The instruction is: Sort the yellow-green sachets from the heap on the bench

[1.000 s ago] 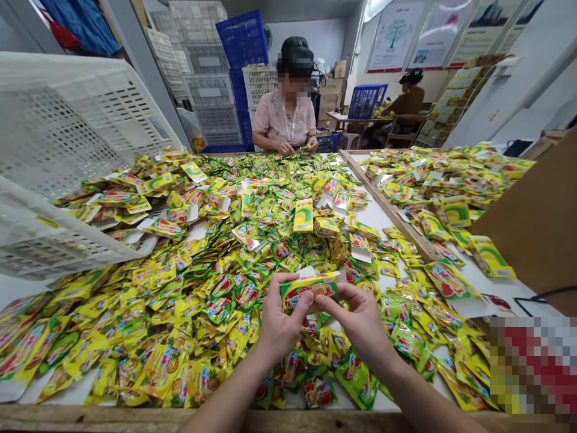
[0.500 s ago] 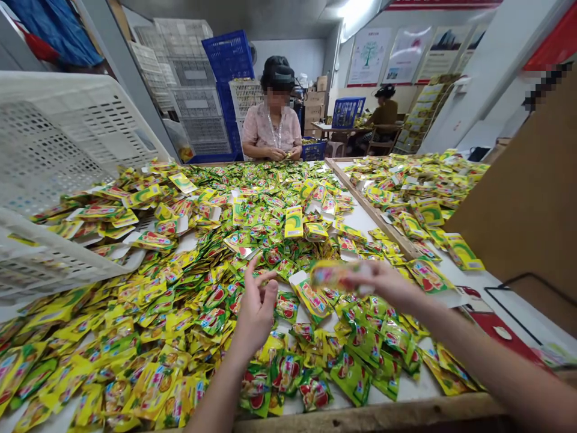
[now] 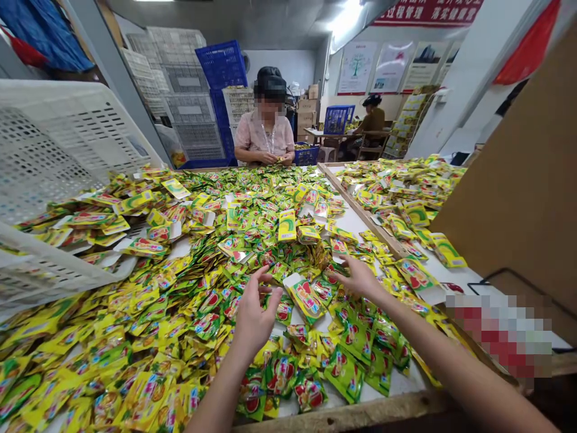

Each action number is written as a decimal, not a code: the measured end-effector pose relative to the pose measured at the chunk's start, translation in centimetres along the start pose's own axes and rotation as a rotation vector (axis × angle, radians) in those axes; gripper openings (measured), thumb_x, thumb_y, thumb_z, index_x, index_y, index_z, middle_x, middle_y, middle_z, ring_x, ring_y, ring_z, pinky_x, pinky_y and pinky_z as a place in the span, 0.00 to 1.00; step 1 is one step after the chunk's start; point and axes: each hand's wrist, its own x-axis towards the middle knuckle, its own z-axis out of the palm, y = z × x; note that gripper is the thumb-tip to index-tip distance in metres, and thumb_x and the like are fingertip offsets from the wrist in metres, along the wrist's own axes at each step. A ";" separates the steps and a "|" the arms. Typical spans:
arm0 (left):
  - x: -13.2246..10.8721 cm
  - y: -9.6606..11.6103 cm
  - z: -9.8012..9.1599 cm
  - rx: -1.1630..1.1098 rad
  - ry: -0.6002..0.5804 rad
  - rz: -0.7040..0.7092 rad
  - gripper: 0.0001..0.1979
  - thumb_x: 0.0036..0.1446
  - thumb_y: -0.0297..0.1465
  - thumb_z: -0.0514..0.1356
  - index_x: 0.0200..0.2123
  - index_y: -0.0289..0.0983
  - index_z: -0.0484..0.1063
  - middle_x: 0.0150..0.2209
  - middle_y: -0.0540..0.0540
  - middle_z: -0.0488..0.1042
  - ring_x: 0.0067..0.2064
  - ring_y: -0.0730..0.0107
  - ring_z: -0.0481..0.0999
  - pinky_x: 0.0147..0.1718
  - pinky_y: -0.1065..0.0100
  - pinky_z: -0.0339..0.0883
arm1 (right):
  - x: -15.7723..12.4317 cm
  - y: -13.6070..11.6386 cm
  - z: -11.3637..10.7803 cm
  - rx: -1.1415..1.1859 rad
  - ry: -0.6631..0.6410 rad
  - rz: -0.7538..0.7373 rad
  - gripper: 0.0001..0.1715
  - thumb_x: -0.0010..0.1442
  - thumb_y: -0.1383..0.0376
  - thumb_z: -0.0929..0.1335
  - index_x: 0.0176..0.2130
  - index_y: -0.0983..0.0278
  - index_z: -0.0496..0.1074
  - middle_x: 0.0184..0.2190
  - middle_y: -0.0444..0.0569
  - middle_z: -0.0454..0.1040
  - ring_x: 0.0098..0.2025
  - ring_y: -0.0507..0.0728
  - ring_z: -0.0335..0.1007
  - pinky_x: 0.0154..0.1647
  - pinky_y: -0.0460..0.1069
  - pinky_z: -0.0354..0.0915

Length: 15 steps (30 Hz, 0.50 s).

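My left hand [image 3: 256, 310] hovers over the pile with its fingers apart and nothing in it. My right hand [image 3: 358, 278] reaches in from the right, fingers spread and stretched to the left over the sachets, holding nothing that I can see. Between the two hands lies a small printed carton [image 3: 306, 299] with its white end flap open. Nearer to me are green watermelon-print sachets [image 3: 345, 373]. Yellow sachets [image 3: 148, 391] cover the left side of the table. Another yellow carton [image 3: 287, 225] lies on the heap beyond my hands.
A white perforated crate [image 3: 81, 102] lies tipped at the left, with cartons spilling from it. A wooden divider strip [image 3: 360, 207] runs along the right. Brown cardboard [image 3: 518, 180] stands at the far right. Across the table sits a person [image 3: 265, 129] handling a sachet.
My right hand has let go of the small carton it held, and its fingers are now spread over the sachets. My left hand stays nearly where it was. The camera view has shifted slightly.
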 end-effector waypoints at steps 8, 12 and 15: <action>2.3 2.0 5.8 0.172 -0.327 0.176 0.17 0.55 0.30 0.58 0.49 0.36 0.65 0.43 0.41 0.73 0.45 0.62 0.73 0.45 0.59 0.67 | -0.1 1.1 0.3 0.235 -0.028 0.100 0.08 0.35 0.68 0.71 0.23 0.62 0.73 0.21 0.46 0.74 0.28 0.59 0.70 0.34 0.54 0.64; 5.5 2.5 10.6 0.218 -0.265 0.081 0.16 0.51 0.28 0.61 0.45 0.34 0.65 0.43 0.38 0.73 0.47 0.56 0.72 0.47 0.56 0.64 | -0.4 1.0 -1.0 0.479 -0.016 0.187 0.11 0.36 0.62 0.71 0.26 0.63 0.72 0.23 0.45 0.75 0.25 0.55 0.70 0.27 0.50 0.65; 7.1 2.4 12.6 0.188 -0.205 0.031 0.08 0.49 0.25 0.62 0.34 0.36 0.67 0.32 0.42 0.73 0.42 0.55 0.74 0.45 0.55 0.63 | -0.3 0.7 -2.1 0.642 0.022 0.239 0.13 0.34 0.62 0.71 0.25 0.62 0.69 0.19 0.42 0.72 0.22 0.53 0.69 0.22 0.48 0.65</action>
